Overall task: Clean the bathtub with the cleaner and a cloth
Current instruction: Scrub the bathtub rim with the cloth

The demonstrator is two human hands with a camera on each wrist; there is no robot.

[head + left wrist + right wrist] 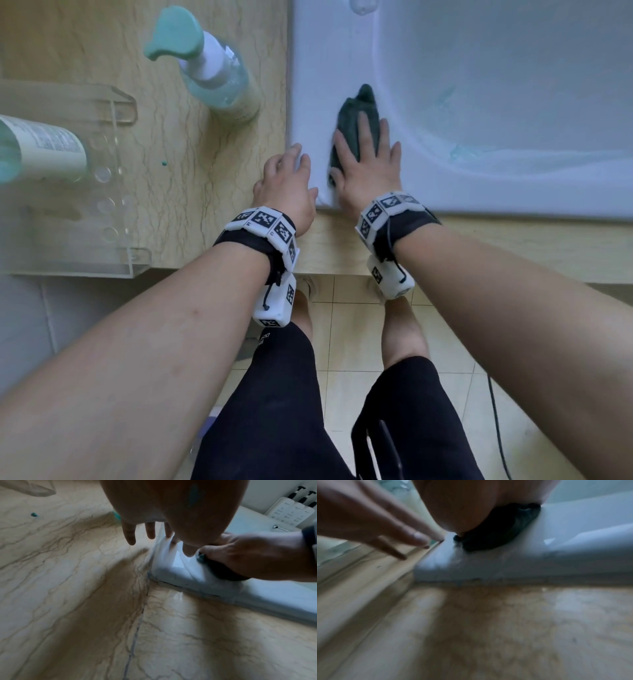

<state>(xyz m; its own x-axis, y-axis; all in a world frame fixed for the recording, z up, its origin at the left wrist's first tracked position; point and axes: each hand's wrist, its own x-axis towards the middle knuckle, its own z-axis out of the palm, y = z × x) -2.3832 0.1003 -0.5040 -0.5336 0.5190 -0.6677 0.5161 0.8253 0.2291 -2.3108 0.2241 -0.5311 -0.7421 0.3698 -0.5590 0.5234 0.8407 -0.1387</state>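
A dark green cloth [356,113] lies on the white bathtub's rim [315,85] near its front left corner. My right hand [368,161] lies flat on the cloth with straight, spread fingers and presses it to the rim; the cloth [498,536] shows dark under the palm. My left hand [289,185] rests beside it at the tub's corner, fingers straight, holding nothing; the left hand's fingertips [130,538] hang over the marble edge. A pump bottle of green cleaner [212,72] stands on the marble ledge to the left.
A clear acrylic rack [68,185] holds a second bottle [41,147] at the left. A green drop [164,163] sits on the beige marble ledge [191,178]. Foamy teal streaks lie inside the tub [479,150]. Dispenser bottles [291,512] stand at the tub's far end.
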